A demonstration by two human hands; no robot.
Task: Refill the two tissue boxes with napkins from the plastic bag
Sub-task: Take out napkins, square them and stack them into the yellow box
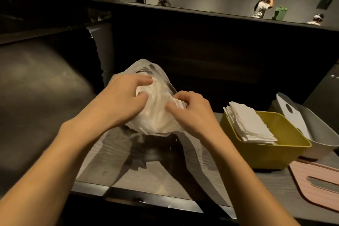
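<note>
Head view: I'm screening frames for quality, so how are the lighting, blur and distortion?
Head view: dim and warm, with hard arm shadows on the table; plastic bag slightly overexposed; left hand fingertips motion-blurred; wide-angle bending at the edges; yellow tissue box stays readable.

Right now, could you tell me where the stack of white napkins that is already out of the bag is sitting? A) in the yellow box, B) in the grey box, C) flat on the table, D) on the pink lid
A: the napkin stack leans inside the yellow box, while the grey box behind holds only a white lid.
</note>
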